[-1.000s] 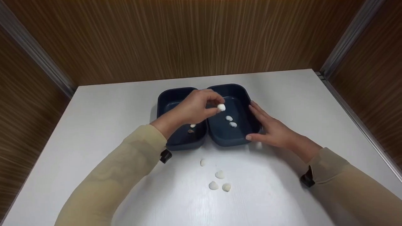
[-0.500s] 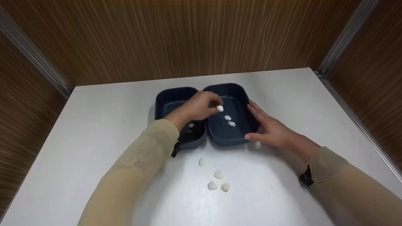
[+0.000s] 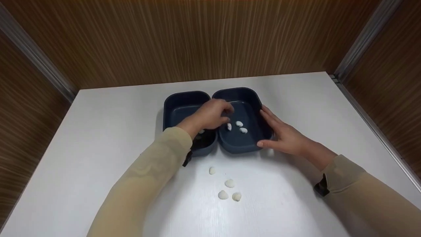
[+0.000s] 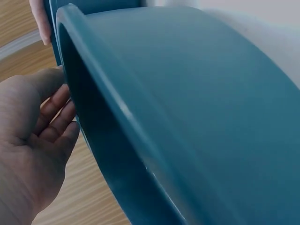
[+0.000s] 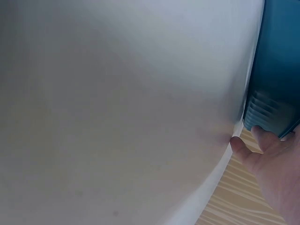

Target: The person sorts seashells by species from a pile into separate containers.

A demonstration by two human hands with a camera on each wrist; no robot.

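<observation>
My left hand hovers over the inner side of the right dark blue box, fingertips bent and thumb apart from them, nothing between them. Just under the thumb lies a white seashell inside that box. Two more white shells, one a rounded shell, lie beside it. The left wrist view shows the same hand past a box rim. My right hand rests along the box's right outer wall, fingers straight and thumb at the near corner. In the right wrist view its fingertips touch near the box's ridged side.
A second dark blue box adjoins on the left, partly hidden by my left forearm, with a pale shell in it. Several white shells, among them a fan-shaped shell, lie on the white table in front. Wood-grain panels surround the table.
The white shell pinched in my left hand has left the fingers and now lies in the right box. The left hand has lowered slightly and its fingers have parted; the right hand stays put.
</observation>
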